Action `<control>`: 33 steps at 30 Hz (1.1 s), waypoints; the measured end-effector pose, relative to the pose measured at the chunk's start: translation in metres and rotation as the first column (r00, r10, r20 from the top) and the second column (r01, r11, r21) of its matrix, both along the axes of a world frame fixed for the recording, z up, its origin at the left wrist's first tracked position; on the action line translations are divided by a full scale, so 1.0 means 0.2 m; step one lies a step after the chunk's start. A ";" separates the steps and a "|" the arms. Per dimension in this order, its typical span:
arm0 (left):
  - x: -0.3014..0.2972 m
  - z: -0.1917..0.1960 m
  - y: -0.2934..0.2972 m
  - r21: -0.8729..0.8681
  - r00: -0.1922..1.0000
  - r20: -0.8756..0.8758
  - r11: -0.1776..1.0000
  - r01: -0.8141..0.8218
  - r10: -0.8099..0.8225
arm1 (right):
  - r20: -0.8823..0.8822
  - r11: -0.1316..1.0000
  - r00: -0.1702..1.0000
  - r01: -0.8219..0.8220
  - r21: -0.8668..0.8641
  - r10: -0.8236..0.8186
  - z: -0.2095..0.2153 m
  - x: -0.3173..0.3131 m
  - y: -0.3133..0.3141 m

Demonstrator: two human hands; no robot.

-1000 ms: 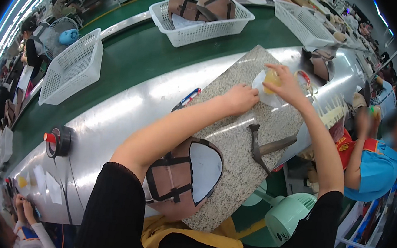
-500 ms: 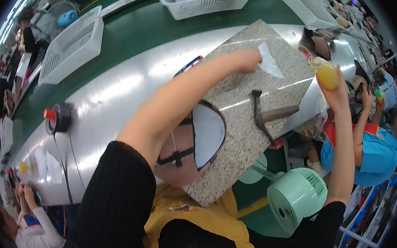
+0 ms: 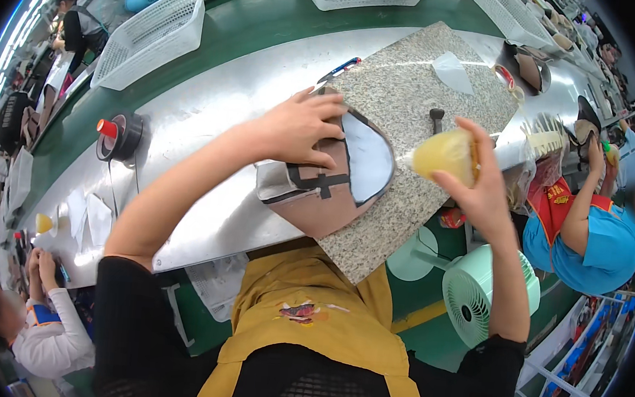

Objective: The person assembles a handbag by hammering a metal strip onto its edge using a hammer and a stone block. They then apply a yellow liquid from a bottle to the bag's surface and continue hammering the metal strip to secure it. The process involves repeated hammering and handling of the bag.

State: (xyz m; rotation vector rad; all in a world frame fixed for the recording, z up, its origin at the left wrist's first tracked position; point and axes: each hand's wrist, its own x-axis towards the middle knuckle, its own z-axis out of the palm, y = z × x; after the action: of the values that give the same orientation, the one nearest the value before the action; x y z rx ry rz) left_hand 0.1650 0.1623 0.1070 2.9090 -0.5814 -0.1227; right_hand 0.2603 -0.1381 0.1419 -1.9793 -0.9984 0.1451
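Accordingly, work from the silver metal surface (image 3: 235,102) inward. On it lies a grey speckled stone slab (image 3: 394,78), its near corner pointing toward the operator. The brown, rounded, soft-looking piece with black strips and a white panel (image 3: 320,217) lies across the slab's left edge toward the near corner; its left part extends past that edge, over the surface.

Left hand (image 3: 304,130): fingers apart, laid across the upper part of the piece. Right hand (image 3: 480,174): clamped around a yellow, translucent, rounded container (image 3: 444,152), which is apart from the piece. Its outlet is blurred and cannot be made out.

The step in hand appears to be steadying the piece while handling the container. Recommended practice: press with spread fingers on the strip side, leaving the white panel unobstructed. Seat more of the piece inside the slab's left edge for firm backing. Grip the container lightly; hard squeezing could force out its contents.

Mind the dark metal tool end (image 3: 435,120) just beside the container; the rest is hidden. A thin, whitish, translucent sheet (image 3: 453,72) lies toward the slab's far corner and should remain dry.
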 end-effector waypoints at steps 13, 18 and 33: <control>-0.04 -0.27 0.00 -0.219 0.959 0.256 0.974 -0.065 0.121 | 0.359 0.975 0.932 0.038 -0.218 0.044 -0.25 -0.02 0.41; -0.07 -0.26 -0.01 -0.238 0.927 0.344 0.969 -0.065 0.147 | 0.346 0.979 0.937 0.020 -0.202 0.052 -0.27 0.02 0.66; -0.08 -0.30 0.00 -0.258 0.906 0.362 0.958 -0.128 0.219 | 0.044 0.779 0.955 -0.212 -0.590 0.293 -0.01 -0.08 0.38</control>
State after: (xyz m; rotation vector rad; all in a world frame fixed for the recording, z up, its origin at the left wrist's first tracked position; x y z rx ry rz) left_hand 0.1480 0.1614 0.0467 2.7473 -0.3523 0.5229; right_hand 0.2450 -0.0622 0.1394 -2.4144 -1.4379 0.5306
